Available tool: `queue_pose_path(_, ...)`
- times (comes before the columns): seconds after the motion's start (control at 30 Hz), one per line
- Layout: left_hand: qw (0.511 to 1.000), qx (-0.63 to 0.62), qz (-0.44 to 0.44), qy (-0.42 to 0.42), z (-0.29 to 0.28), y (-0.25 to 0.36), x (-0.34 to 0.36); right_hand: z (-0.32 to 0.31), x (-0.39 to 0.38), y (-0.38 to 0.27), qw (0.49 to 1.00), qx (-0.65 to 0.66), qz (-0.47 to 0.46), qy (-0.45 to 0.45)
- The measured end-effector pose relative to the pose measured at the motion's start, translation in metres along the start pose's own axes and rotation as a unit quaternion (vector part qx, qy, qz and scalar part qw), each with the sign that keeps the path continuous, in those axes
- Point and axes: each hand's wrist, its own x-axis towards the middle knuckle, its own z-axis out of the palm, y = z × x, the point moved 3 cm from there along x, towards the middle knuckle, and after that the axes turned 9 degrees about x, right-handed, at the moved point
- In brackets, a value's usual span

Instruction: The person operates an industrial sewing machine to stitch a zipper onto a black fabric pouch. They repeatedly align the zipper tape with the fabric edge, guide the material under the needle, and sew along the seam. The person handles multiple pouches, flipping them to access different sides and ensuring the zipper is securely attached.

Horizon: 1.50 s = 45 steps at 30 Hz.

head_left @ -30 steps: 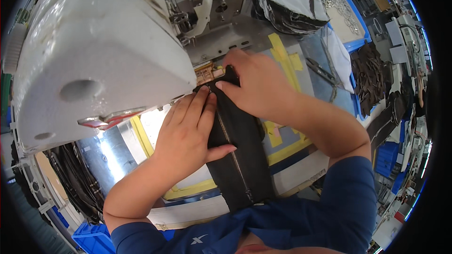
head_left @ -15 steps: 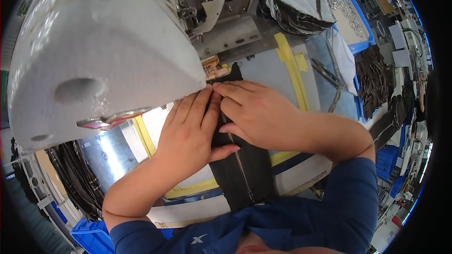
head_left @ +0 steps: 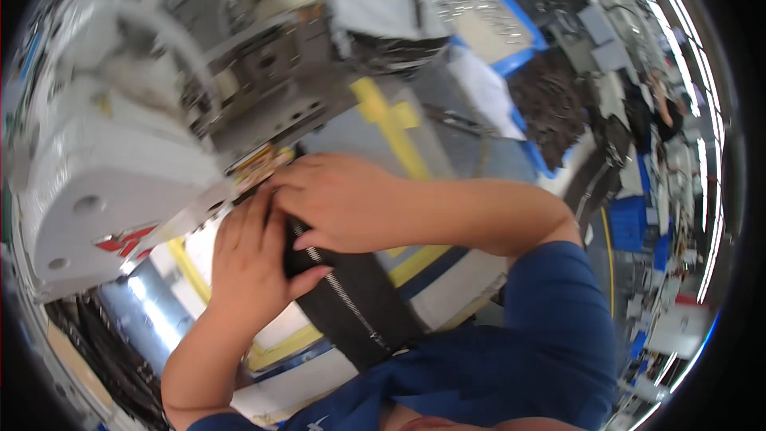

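Observation:
A long black fabric strip (head_left: 341, 318) with a metal zipper (head_left: 351, 303) lies over the taped work plate beside a white sewing machine (head_left: 112, 168). My left hand (head_left: 255, 251) presses on the strip's left side, fingers extended and thumb apart. My right hand (head_left: 339, 203) rests on the strip's upper part beside it, fingers slightly bent and thumb apart. Both sets of fingertips are close to a small brass-coloured fixture (head_left: 259, 166) at the machine; the strip's upper end is mostly hidden. The whole picture is motion-blurred.
A stack of light and black material (head_left: 375, 8), a blue-rimmed tray of metal pieces (head_left: 531, 20), dark cut pieces (head_left: 550, 96) and a metal tool (head_left: 455, 120) sit rightward. Dark material (head_left: 104, 351) lies at lower left. Blue bins (head_left: 626, 223) and another person (head_left: 666, 116) are farther right.
My right hand has moved down from the strip's top corner to lie beside my left hand. The view has swung, shifting the scene leftward and blurring it.

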Motion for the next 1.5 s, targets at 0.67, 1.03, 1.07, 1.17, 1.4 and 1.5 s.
queue_pose_path(0.67,0.995,0.033,0.063,0.064,0.001,0.008,-0.009,-0.190,-0.253,0.169,0.813,-0.093,0.533,0.214)
queue_pose_path(1.03,0.996,0.015,0.059,0.066,0.001,0.008,-0.009,-0.190,-0.254,0.177,0.805,-0.035,0.534,0.256)
queue_pose_path(1.07,0.996,0.014,0.057,0.065,0.001,0.008,-0.010,-0.193,-0.246,0.166,0.800,-0.004,0.533,0.276)
queue_pose_path(1.17,0.996,0.016,0.059,0.063,0.000,0.007,-0.009,-0.207,-0.223,0.130,0.821,-0.029,0.454,0.344)
queue_pose_path(1.4,0.996,0.001,0.059,0.065,-0.004,0.003,-0.010,-0.125,-0.051,0.043,0.908,0.252,0.287,0.174)
queue_pose_path(1.5,0.992,-0.013,0.103,0.068,-0.006,0.005,-0.008,-0.070,-0.002,0.030,0.943,0.263,0.192,0.071)
